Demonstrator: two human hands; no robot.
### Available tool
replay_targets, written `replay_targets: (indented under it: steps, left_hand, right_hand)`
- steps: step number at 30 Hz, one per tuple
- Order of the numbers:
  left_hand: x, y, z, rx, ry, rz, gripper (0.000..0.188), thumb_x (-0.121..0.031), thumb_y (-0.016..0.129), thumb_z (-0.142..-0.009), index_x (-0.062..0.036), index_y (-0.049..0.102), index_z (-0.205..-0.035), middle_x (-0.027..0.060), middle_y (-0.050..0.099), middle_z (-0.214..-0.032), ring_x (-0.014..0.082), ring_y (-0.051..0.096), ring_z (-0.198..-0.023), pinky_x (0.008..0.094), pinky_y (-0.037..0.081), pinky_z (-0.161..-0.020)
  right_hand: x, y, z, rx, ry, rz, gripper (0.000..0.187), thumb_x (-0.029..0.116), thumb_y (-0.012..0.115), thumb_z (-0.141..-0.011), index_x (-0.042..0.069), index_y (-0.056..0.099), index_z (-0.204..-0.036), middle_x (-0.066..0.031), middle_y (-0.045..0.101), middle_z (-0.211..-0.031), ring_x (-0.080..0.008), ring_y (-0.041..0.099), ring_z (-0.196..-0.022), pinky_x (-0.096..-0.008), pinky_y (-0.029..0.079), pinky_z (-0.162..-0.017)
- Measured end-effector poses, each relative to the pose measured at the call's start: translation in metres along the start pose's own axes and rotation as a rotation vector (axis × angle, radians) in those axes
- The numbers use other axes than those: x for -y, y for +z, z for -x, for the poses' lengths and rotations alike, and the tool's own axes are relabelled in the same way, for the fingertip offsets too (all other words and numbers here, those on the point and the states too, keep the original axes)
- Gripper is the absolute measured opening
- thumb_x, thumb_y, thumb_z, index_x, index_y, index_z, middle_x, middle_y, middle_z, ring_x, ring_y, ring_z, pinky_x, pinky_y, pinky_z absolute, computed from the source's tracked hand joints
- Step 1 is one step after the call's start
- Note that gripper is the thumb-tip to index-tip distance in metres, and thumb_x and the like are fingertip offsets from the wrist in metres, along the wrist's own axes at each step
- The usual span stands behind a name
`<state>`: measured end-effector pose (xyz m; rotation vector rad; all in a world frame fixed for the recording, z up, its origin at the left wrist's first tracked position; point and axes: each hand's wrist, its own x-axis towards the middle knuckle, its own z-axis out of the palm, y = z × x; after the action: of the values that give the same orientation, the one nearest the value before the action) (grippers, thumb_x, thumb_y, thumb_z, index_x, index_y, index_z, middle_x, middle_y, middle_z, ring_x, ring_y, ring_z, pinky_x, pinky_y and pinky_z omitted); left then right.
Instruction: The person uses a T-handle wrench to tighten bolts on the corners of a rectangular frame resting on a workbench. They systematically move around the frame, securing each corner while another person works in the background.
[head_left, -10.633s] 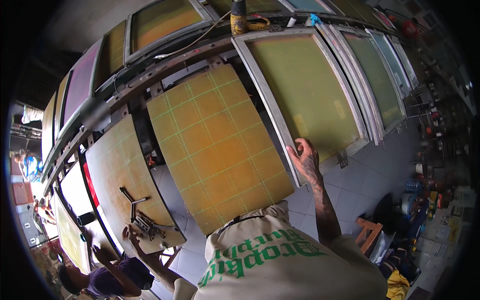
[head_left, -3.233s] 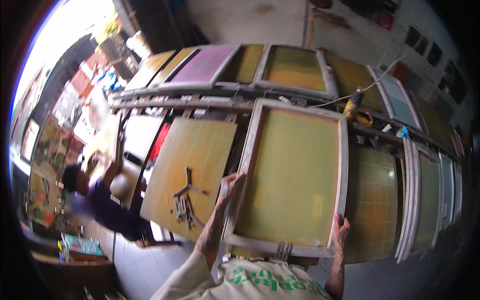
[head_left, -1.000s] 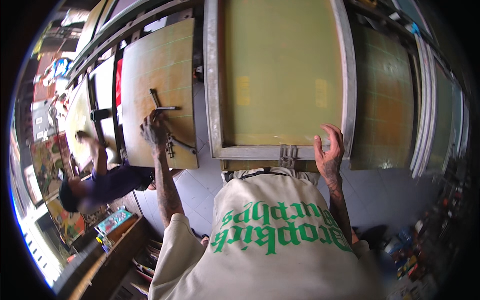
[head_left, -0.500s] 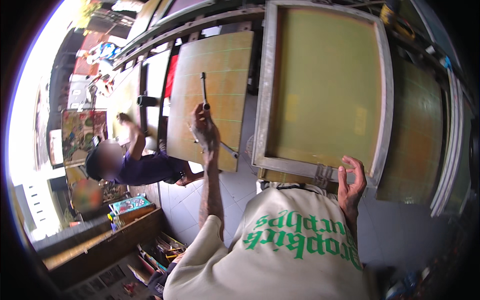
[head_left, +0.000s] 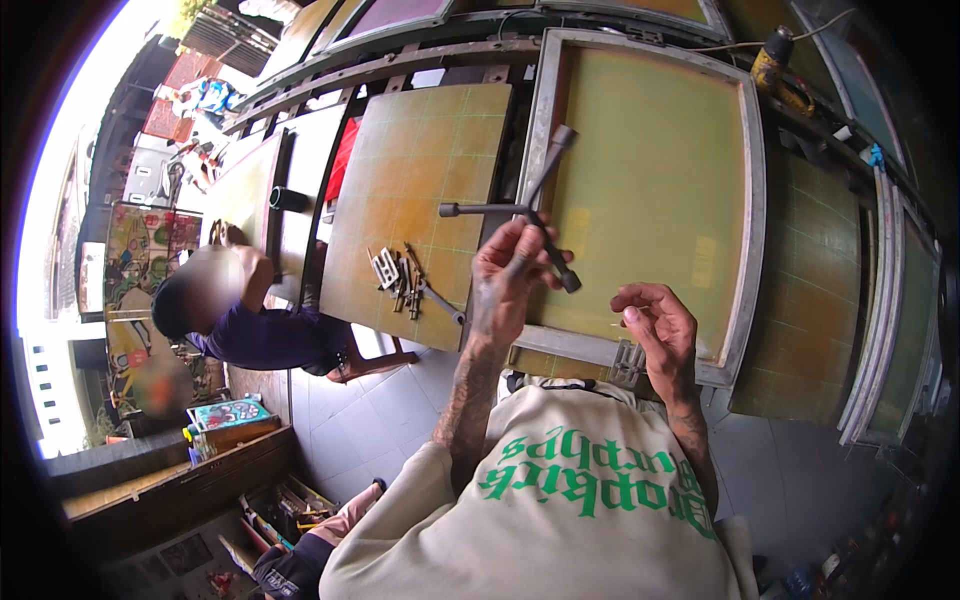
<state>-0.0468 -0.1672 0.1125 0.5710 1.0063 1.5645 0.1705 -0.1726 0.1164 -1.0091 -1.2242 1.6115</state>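
A dark three-armed Y socket wrench (head_left: 478, 210) is gripped near its hub by my left hand (head_left: 508, 265), above the left edge of a screen-printing frame (head_left: 752, 220) with yellow-green mesh. My right hand (head_left: 660, 325) hovers over the frame's near right part, thumb and fingers curled together. A tiny pale bit shows at its fingertips, too small to name. Close to that hand, a metal hinge clamp (head_left: 627, 360) sits on the frame's near rail. On the orange-brown board (head_left: 430, 150) to the left lie several metal clamp parts and tools (head_left: 408, 285).
Another person (head_left: 265, 325) in a purple shirt works at the far left. A yellow and black power drill (head_left: 772, 65) rests at the back right. Another board (head_left: 805, 290) stands right of the frame. Wooden box with tools (head_left: 290, 505) at lower left, tiled floor (head_left: 350, 420) between.
My left hand has moved right with the wrench, from over the left board to the frame's edge, uncovering the metal parts. My right hand has shifted slightly left and its fingers have curled in.
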Motion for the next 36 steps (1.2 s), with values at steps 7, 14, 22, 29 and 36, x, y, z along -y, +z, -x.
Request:
replay_targets:
  steps: [7, 14, 22, 29, 36]
  left_hand:
    - [0.02, 0.046, 0.006, 0.218, -0.15, -0.126, 0.031, -0.024, 0.068, -0.097, 0.0, 0.065, -0.116, 0.01, 0.07, -0.101, 0.0169, 0.07, -0.083, 0.0277, 0.058, -0.063]
    - [0.031, 0.055, 0.009, 0.309, -0.194, -0.153, 0.027, -0.023, 0.067, -0.097, -0.0001, 0.067, -0.112, 0.0108, 0.07, -0.101, 0.0167, 0.068, -0.082, 0.0299, 0.058, -0.064]
    - [0.046, 0.062, 0.019, 0.397, -0.269, -0.106, 0.02, -0.015, 0.067, -0.097, -0.0003, 0.069, -0.111, 0.01, 0.071, -0.097, 0.0168, 0.069, -0.082, 0.0315, 0.06, -0.064]
    - [0.083, 0.056, 0.061, 0.875, -0.713, -0.409, 0.024, -0.021, 0.073, -0.093, -0.0055, 0.074, -0.111, 0.0032, 0.073, -0.09, 0.0133, 0.066, -0.082, 0.032, 0.054, -0.074]
    - [0.124, 0.001, 0.065, 0.804, 0.166, -1.21, 0.019, -0.022, 0.073, -0.084, -0.0135, 0.072, -0.1, 0.0069, 0.071, -0.1, 0.0295, 0.066, -0.089, 0.0416, 0.055, -0.079]
  right_hand:
    - [0.0, -0.007, 0.004, -0.01, -0.014, -0.123, 0.021, 0.009, 0.061, -0.097, 0.001, 0.061, -0.117, -0.0047, 0.067, -0.107, -0.0108, 0.061, -0.095, -0.029, 0.048, -0.087]
    - [0.005, -0.022, 0.013, -0.059, 0.003, -0.115, 0.024, 0.011, 0.063, -0.097, 0.002, 0.061, -0.119, -0.0042, 0.066, -0.11, -0.0132, 0.062, -0.101, -0.031, 0.05, -0.089]
    - [0.01, -0.03, 0.021, -0.11, -0.022, -0.184, 0.032, 0.019, 0.064, -0.099, 0.0, 0.059, -0.124, -0.007, 0.065, -0.114, -0.0148, 0.063, -0.105, -0.0334, 0.049, -0.092]
    - [-0.011, -0.048, 0.07, -0.227, 0.149, 0.149, 0.031, 0.024, 0.054, -0.105, -0.004, 0.067, -0.11, -0.0078, 0.071, -0.091, -0.0103, 0.064, -0.075, -0.0259, 0.052, -0.06]
    - [-0.021, -0.06, 0.112, -0.233, 0.488, 0.658, 0.024, 0.023, 0.065, -0.098, 0.0, 0.069, -0.106, -0.0128, 0.071, -0.084, -0.0156, 0.067, -0.072, -0.0303, 0.052, -0.064]
